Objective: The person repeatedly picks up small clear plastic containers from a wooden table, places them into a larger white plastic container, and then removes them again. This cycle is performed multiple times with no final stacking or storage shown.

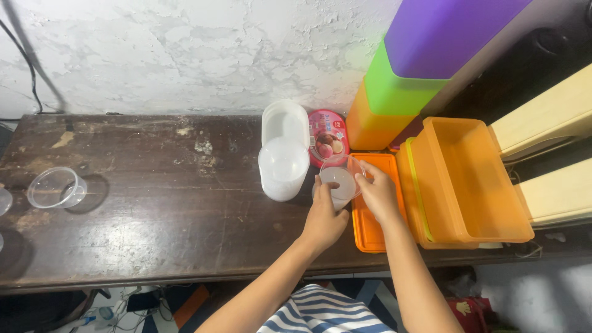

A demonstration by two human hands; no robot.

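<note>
At the left edge of the frame a clear plastic cup [57,187] stands alone on the dark wooden table [154,209]. Near the centre sits a stack of white tubs [283,166], a round red lid [330,137] behind it. Just right of centre, the left hand [324,219] wraps around a small clear cup [338,185], while the right hand [377,194] pinches its rim with curled fingers. Further right lie a flat orange lid [370,231] and an orange bin [465,179].
</note>
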